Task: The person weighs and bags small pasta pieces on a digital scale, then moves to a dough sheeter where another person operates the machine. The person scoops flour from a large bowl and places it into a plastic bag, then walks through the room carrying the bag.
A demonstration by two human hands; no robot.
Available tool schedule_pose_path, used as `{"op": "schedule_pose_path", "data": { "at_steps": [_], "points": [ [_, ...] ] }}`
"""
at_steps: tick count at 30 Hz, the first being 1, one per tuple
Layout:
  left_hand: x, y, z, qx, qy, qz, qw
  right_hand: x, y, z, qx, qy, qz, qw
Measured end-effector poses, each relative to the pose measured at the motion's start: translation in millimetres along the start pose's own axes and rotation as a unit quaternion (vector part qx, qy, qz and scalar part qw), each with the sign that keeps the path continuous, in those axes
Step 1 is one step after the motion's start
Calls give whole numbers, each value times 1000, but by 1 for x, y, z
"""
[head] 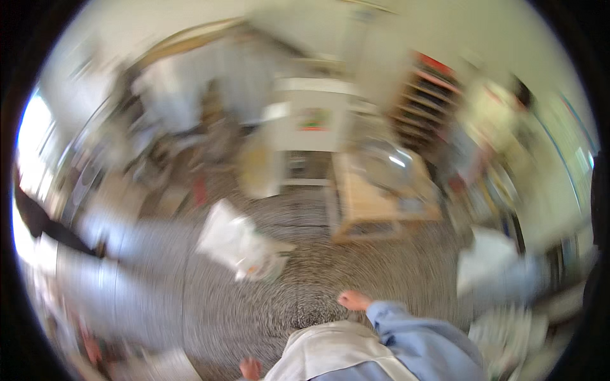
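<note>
The view is smeared by a turn of the head. My right hand [354, 300], at the end of a light blue sleeve, hangs in front of my pale apron [338, 340] over the grey floor. Its fingers look curled, with no object visible in them. My left hand [250, 368] shows at the bottom edge, left of the apron; its fingers are too blurred to read. Ahead and to the left on the floor lies a white bag [233, 238], apart from both hands.
A wooden table [362, 205] with a round, shiny transparent object on it stands ahead to the right. Behind it is a dark shelf rack [424, 100] with a red top. At the left, another person's dark-clothed leg [66, 235] appears. White bags [486, 262] lie at the right.
</note>
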State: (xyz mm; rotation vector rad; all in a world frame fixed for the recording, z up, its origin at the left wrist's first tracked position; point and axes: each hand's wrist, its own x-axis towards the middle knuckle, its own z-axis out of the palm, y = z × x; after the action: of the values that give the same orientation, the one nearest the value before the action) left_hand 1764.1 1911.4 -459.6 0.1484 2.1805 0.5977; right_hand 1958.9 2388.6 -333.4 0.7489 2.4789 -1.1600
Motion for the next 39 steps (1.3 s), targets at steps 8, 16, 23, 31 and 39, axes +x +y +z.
{"op": "schedule_pose_path", "data": {
  "at_steps": [8,16,23,31,39],
  "points": [
    [88,249,84,44,-224,86,970,-185,134,35,109,231,196,947],
    [60,436,242,198,-313,131,920,-341,241,64,188,229,391,871],
    [40,577,369,227,-376,146,886,-391,306,23,261,384,438,770],
    [-14,705,512,242,-416,244,842,-411,387,104,124,278,515,801],
    [16,698,539,64,-311,215,924,-429,569,132,149,9,373,916]
  ]
}}
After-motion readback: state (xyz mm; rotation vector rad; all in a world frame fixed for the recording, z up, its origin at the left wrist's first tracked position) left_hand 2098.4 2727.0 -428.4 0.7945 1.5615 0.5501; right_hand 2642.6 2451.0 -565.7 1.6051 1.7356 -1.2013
